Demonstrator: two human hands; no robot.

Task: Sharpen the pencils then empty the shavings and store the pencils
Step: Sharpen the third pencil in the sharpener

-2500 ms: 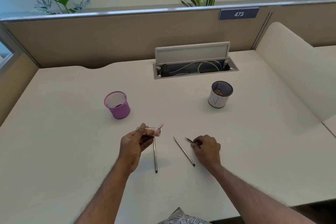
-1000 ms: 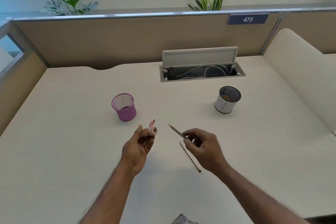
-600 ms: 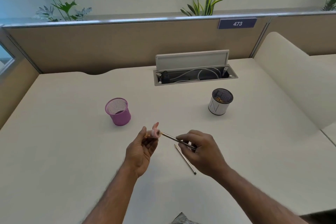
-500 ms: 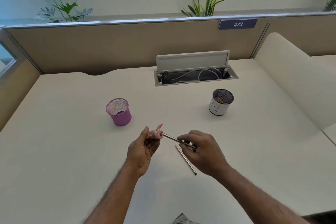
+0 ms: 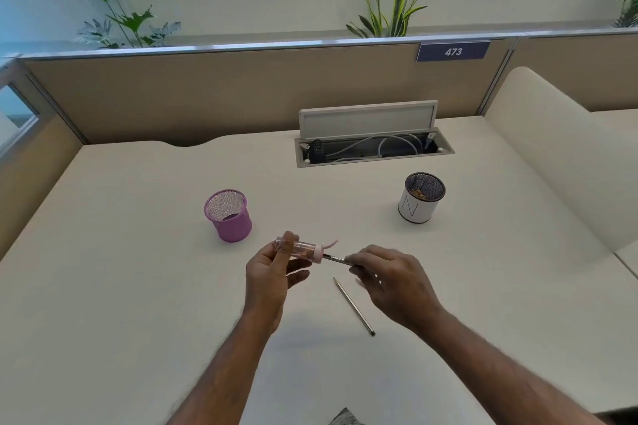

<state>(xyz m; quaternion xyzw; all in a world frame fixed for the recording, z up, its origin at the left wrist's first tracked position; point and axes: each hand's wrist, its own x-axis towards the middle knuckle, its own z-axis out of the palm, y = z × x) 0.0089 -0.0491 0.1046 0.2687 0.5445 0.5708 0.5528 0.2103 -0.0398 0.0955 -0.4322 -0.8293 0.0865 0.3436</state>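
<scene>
My left hand grips a clear pink pencil sharpener with shavings inside, held sideways above the desk. My right hand pinches a dark pencil whose tip is pushed into the sharpener's pink cap. A second pencil lies on the desk just below and between both hands. A purple mesh cup stands behind my left hand. A white cup with a dark mesh rim holds shavings at the right.
An open cable hatch with cords sits at the back of the cream desk. A beige partition with a "473" tag closes the far side. A cream padded divider runs along the right.
My right hand lifted a pencil off the desk and pushed its tip into the sharpener held in my left hand. One pencil is left lying on the desk.
</scene>
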